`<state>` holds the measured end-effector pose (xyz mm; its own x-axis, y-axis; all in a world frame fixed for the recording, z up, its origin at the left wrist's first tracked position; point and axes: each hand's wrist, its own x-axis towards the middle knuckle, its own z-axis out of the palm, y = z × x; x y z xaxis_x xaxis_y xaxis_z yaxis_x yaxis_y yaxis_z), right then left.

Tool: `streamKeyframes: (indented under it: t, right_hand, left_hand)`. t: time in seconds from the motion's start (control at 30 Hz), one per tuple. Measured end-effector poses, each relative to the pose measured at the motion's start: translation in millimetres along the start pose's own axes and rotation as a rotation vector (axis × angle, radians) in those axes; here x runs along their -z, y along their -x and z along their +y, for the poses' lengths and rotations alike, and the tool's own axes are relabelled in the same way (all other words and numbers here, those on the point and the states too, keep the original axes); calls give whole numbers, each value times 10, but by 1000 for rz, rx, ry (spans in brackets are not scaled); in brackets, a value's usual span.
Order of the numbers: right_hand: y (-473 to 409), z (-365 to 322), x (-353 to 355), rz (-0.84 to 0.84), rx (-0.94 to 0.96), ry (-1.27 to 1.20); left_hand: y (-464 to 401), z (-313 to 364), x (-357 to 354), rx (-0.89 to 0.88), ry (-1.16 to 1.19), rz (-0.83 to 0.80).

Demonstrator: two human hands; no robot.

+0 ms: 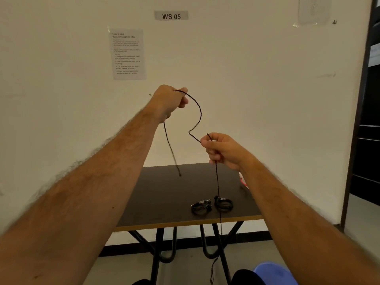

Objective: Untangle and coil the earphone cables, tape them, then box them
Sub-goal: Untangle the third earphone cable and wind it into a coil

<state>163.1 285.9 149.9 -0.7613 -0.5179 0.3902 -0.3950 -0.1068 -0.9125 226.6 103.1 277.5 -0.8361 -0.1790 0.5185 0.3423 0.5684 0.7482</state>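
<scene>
A thin black earphone cable [197,112] is stretched in the air between both hands, above a dark table [164,194]. My left hand [169,102] grips it high up, and one end dangles from that hand down to the tabletop. My right hand [221,150] pinches the cable lower and to the right. From there the rest hangs straight down past the table's front edge toward the floor. Two coiled black earphone bundles [212,205] lie side by side on the table near its front edge.
The table stands against a white wall with a paper instruction sheet [128,54] and a "WS 05" label [171,15]. Something red and white [243,181] lies at the table's right edge, half hidden by my right arm. A blue stool [274,273] is at bottom right.
</scene>
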Motion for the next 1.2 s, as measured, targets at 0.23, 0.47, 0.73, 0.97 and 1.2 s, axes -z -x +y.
streamKeyframes:
  t: [0.23,0.47,0.73,0.97,1.2]
  right_hand:
    - [150,390,317,114,-146,-329]
    - [240,551,390,24,-170,-88]
    - [38,-339,-113,-162,56,3]
    - [-11,-653,64,235,236,186]
    - [-47,-629,43,147,70,288]
  left_hand:
    - [-122,60,245,124,128,103]
    - [-119,34,239,138,-60,30]
    - [17,-54,-266,32,-323,-175]
    - [158,-259,-139,36,-25,-494]
    - [294,-331,-295,101,246,-659]
